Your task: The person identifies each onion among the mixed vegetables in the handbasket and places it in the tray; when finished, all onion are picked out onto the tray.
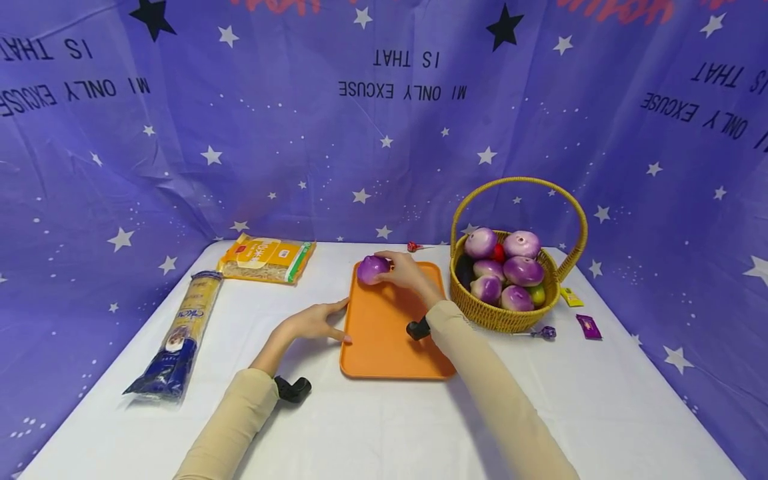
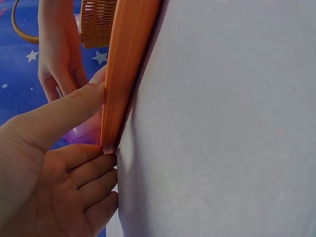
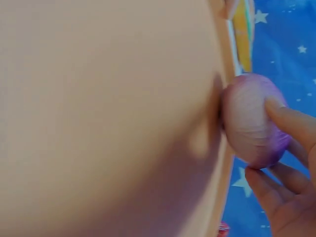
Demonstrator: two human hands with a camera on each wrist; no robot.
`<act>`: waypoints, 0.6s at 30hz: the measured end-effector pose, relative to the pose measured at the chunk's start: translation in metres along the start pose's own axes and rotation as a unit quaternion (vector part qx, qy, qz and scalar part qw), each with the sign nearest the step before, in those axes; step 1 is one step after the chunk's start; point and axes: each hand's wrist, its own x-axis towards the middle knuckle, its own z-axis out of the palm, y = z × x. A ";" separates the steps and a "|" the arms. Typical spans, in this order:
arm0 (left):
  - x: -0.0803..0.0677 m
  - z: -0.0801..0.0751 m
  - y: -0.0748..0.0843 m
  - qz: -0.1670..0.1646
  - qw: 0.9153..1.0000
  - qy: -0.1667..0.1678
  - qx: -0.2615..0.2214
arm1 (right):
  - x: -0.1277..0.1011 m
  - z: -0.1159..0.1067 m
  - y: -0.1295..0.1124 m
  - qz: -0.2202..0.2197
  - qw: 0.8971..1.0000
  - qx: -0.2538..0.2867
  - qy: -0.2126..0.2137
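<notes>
With thumb and fingers my right hand (image 1: 408, 272) holds a purple onion (image 1: 370, 270) over the far left corner of an orange tray (image 1: 384, 333). The right wrist view shows the onion (image 3: 252, 118) from the side, pale in front and purple round its edges, right against the tray's surface. At the tray's left edge, my left hand (image 1: 311, 322) touches the rim with the thumb and fingers spread apart. Seen from the left wrist, the thumb overlaps the tray's side (image 2: 123, 74) and the other fingers lie fairly straight near its corner.
Right of the tray stands a wicker basket (image 1: 492, 318) with a tall handle, holding several purple onions and other produce. Lollipops (image 1: 547, 332) and small wrapped sweets (image 1: 589, 327) lie around it. On the left are a yellow food bag (image 1: 264, 260) and a long pasta pack (image 1: 183, 333).
</notes>
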 end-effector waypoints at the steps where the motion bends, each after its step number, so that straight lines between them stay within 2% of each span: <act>1: 0.000 0.000 -0.001 0.000 1.000 0.000 0.002 | 0.002 0.003 0.001 0.008 1.000 0.005 0.002; 9: -0.001 0.000 0.000 -0.005 1.000 -0.003 -0.003 | 0.006 0.015 0.005 0.041 0.999 -0.003 0.006; 18: -0.002 0.001 0.000 -0.007 1.000 -0.001 -0.006 | -0.006 0.007 0.012 0.012 1.000 -0.002 0.018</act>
